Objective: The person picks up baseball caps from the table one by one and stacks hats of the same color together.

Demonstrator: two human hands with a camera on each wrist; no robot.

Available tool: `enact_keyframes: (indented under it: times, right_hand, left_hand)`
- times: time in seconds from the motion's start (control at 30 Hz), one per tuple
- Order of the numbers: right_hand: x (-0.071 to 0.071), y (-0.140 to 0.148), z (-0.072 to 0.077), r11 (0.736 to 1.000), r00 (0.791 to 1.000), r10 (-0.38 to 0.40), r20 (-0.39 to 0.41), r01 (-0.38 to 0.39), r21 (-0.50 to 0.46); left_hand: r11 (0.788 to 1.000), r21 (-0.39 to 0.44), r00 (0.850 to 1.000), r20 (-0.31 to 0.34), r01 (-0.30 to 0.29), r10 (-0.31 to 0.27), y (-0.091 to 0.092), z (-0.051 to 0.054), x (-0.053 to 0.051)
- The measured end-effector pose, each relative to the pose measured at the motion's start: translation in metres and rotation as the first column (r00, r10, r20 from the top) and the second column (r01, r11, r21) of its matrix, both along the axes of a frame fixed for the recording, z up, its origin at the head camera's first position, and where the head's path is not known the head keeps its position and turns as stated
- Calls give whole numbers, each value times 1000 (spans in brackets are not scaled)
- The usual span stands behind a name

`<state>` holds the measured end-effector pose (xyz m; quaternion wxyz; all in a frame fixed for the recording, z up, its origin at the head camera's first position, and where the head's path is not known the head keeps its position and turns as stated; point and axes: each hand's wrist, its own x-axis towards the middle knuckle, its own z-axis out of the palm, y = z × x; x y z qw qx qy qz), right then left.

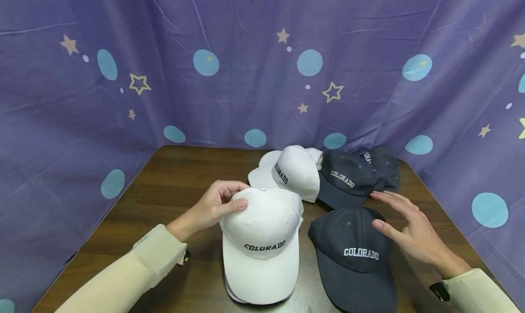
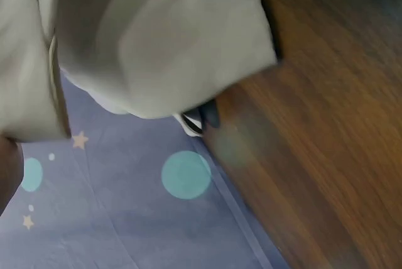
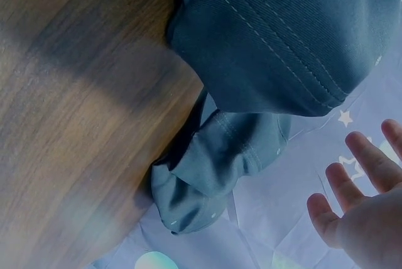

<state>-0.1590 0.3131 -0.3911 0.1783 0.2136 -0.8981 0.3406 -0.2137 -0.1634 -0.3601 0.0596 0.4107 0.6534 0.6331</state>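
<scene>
In the head view a white baseball cap (image 1: 261, 240) lettered COLORADO lies with its brim toward me, and a second white brim shows just beneath it. My left hand (image 1: 217, 206) holds its crown at the upper left, thumb on the front and fingers behind, partly hidden. To its right lies a dark baseball cap (image 1: 354, 253) with white lettering. My right hand (image 1: 416, 233) is spread beside that dark cap's crown, fingers extended and holding nothing. The right wrist view shows the dark cap (image 3: 295, 36) large and the right hand's fingers (image 3: 370, 162) apart from it.
Farther back are more white caps (image 1: 293, 171) and, beside them, more dark caps (image 1: 348, 174). All lie on a brown wooden table (image 1: 188, 167). A purple curtain (image 1: 254, 94) with stars and blue dots stands behind the table and along both sides.
</scene>
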Motion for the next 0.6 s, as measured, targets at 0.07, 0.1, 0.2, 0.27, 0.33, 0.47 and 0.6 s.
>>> enact_keyframes:
  times: [0.07,0.1,0.2,0.27,0.33,0.47,0.6]
  right_hand:
    - [0,0,0,1000,1000,5,3,-5,-3]
    - [0,0,-1,1000,1000,5,5,-5,-3]
    - [0,-1,-1,1000,1000,5,9,-5,-4]
    - [0,-1,-2,1000,1000,2,12,-2,-1]
    - [0,-1,-2,1000,1000,1,15,-1,1]
    - [0,-2,-2,1000,1000,1,20,-1,2]
    - [0,-2,-3,1000,1000,2,25,-2,0]
  left_hand:
    - [999,-28,999,9,-34,34,-1,-3,-2]
    - [997,-47,998,12,-55,56,-2,-5,-3]
    - [984,-122,991,9,-131,133,-4,-10,-4]
    - [968,-175,983,-11,-181,182,-4,-13,-5]
    - [947,-225,973,-41,-229,225,-3,-17,-5]
    - [894,-309,946,-133,-324,297,-2,-23,-4]
    - [838,-358,908,-232,-412,348,-2,-27,-3]
